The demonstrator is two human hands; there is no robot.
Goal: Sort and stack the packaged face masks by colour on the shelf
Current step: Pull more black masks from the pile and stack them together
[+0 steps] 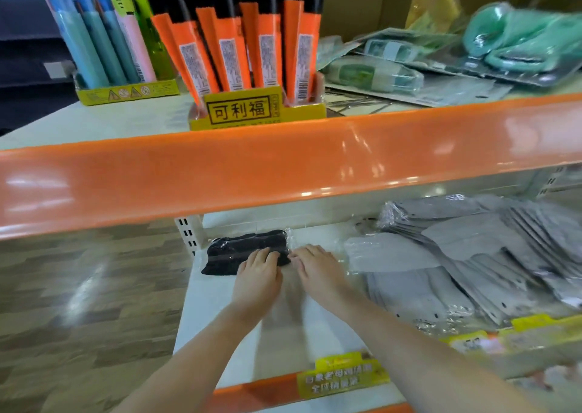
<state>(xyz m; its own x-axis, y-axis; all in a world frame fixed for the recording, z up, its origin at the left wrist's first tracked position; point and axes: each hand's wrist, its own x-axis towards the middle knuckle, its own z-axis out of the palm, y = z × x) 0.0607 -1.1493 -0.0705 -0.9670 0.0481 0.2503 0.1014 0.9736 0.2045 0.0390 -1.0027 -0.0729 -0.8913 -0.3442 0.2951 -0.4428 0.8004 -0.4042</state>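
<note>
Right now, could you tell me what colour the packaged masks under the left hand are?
Black masks, clearest in the head view.

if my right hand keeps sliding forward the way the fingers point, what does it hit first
Probably the clear plastic edge of the black mask pack, which sits just ahead and left of your right hand. The fingertips look almost at it already. Beyond that lies bare shelf, though depth is hard to judge.

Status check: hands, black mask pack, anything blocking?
Left hand fingers on black mask pack, right hand flat beside it. Pack at shelf's left end. Grey mask packs heaped right, apart. Nothing blocking.
</note>
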